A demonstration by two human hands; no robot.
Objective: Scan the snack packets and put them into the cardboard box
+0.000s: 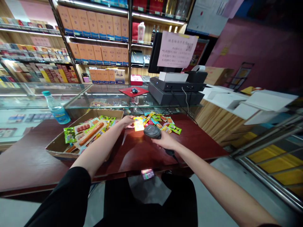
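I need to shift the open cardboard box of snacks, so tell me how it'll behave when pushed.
The cardboard box is probably fairly heavy, being heaped with snack packets. Its thin walls may flex. The long packaged sausage might slide, since it lies on top.

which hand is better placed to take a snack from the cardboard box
Probably the left hand: it is nearer the cardboard box, though it would first need to free itself of the yellow packet. The right hand is farther away, holding the scanner.
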